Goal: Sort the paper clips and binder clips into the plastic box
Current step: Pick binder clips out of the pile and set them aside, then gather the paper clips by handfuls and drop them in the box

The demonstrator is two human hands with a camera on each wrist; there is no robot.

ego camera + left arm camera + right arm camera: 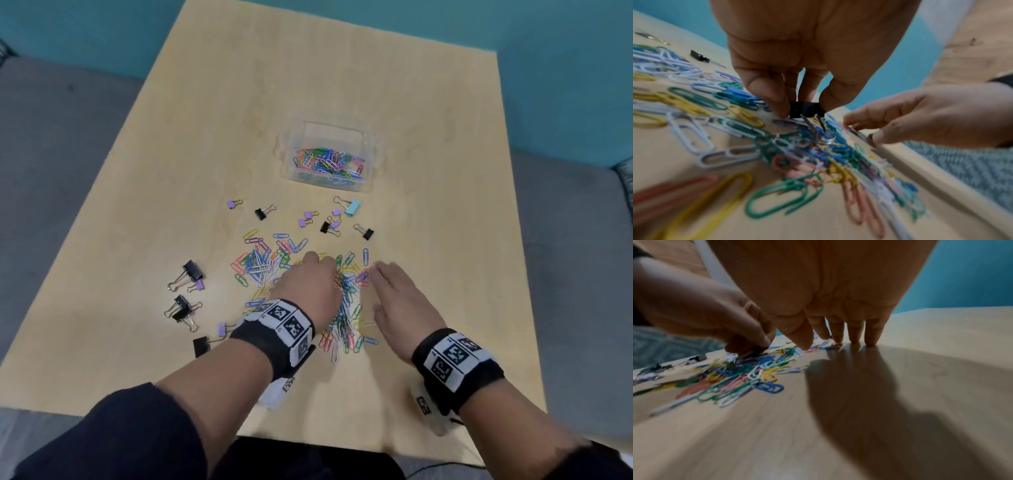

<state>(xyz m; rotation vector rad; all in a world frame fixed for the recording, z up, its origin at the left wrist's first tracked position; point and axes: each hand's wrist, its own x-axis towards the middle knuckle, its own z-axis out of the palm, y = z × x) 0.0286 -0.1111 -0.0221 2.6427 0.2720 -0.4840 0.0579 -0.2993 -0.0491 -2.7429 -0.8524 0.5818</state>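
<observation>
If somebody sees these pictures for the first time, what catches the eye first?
A bright pile of coloured paper clips covers the table's near middle. Over it, the left hand pinches a black binder clip. Farther back stands a clear plastic box, already holding paper clips.

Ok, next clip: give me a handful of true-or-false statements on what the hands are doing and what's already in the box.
1. The left hand pinches a black binder clip over the paper clip pile. True.
2. The right hand holds a purple binder clip. False: its fingers are straight, tips down on the table, holding nothing.
3. The plastic box already holds coloured paper clips. True.
4. The light blue binder clip is inside the box. False: it lies on the table just in front of the box.
5. Every binder clip on the table is black. False: several are purple, such as the one to the left.
</observation>
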